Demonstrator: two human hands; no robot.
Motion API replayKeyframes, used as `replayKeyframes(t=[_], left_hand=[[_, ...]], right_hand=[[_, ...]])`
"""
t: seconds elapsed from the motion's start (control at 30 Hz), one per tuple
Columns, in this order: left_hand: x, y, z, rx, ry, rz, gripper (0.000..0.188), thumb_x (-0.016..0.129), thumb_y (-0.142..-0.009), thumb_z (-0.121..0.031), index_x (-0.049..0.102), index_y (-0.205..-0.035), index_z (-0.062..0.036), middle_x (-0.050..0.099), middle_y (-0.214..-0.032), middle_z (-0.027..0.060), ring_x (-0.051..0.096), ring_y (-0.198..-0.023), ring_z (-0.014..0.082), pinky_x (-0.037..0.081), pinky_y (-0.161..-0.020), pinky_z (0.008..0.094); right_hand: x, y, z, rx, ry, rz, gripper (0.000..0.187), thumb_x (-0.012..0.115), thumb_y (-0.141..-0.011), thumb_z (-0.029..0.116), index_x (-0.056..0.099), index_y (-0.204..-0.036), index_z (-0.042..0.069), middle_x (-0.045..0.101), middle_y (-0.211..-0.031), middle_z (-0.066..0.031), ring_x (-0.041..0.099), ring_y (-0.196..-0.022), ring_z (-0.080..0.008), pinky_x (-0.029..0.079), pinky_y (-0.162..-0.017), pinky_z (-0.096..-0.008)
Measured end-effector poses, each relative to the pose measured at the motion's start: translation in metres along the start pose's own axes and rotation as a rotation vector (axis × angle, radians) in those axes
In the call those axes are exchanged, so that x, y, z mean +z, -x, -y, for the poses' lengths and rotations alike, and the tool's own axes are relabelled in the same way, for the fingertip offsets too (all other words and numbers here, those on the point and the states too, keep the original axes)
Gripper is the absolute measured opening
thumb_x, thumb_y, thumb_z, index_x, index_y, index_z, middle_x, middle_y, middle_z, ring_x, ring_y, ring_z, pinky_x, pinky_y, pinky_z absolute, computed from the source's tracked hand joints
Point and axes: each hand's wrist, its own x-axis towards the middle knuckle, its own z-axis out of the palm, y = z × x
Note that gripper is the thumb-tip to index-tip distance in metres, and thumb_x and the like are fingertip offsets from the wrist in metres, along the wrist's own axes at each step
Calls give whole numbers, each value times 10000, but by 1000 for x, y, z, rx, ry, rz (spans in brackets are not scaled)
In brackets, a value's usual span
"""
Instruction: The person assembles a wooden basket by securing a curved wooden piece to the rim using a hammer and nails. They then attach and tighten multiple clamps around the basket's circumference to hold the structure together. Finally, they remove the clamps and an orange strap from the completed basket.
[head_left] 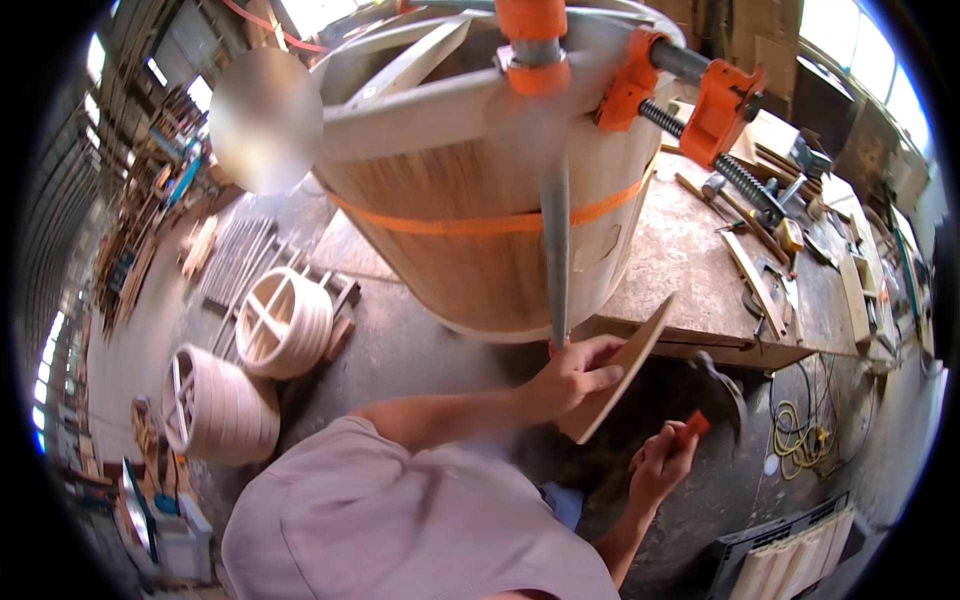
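Observation:
My left hand [580, 380] is closed round a thin, flat wooden slat [622, 372], which it holds tilted below the rim of the bench. Lower and to the right, my right hand [661, 460] grips a hammer by its orange handle [692, 427]. The dark, curved hammer head [722, 390] hangs beyond that hand, apart from the slat. In front of me stands a large wooden tub [450, 185] of upright staves, with an orange strap [480, 224] round it. Orange pipe clamps [634, 80] are fixed at its top, and a grey pipe [556, 240] runs down its near side.
The workbench [665, 250] carries hand tools and wood strips [755, 280] on the right. A yellow cable [797, 440] lies coiled on the floor below. Round wooden frames [285, 322] sit at left; a black crate [790, 555] with boards is at lower right.

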Motion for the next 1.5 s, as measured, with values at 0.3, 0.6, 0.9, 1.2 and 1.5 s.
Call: replayKeyframes(t=[0.3, 0.6, 0.9, 1.2, 1.5], left_hand=[[1, -47, 158, -336, -247, -336, 626, 787, -752, -271, 517, -1221, 45, 631, -1079, 170, 619, -992, 229, 501, -845, 372], [50, -114, 228, -208, -195, -452, 490, 738, -788, -272, 579, -1149, 18, 662, -1027, 181, 635, -959, 239, 488, -832, 371], [22, 17, 79, 125, 638, -266, 530, 489, -981, -471, 438, -1261, -25, 504, -777, 28, 470, -545, 80, 399, -459, 227], [-59, 6, -60, 715, 559, 161, 432, 365, -1033, -364, 411, -1293, -21, 521, -931, 118, 602, -680, 229, 524, -483, 322], [-46, 10, -81, 672, 619, 48, 436, 414, -1018, -356, 431, -1296, -20, 556, -882, 126, 603, -636, 216, 527, -485, 335]], right_hand=[[-57, -104, -72, 477, 33, 283, 196, 476, -947, 89, 448, -1131, 27, 362, -602, 17, 325, -412, -56, 328, -355, -230], [-100, -141, -124, 518, 131, 337, 190, 478, -944, 94, 448, -1130, 73, 342, -588, 27, 292, -399, -48, 285, -331, -214], [-116, -51, -156, 630, 187, 294, 117, 472, -923, 70, 443, -1035, 91, 328, -579, 31, 286, -403, -51, 291, -328, -223], [-38, 30, -98, 458, 56, 319, 92, 479, -929, 53, 453, -1016, 68, 333, -557, 36, 286, -387, -41, 290, -337, -218], [-9, 68, -63, 238, 13, 252, 158, 476, -961, 82, 434, -1108, 44, 421, -626, 8, 361, -433, -62, 323, -368, -219]])
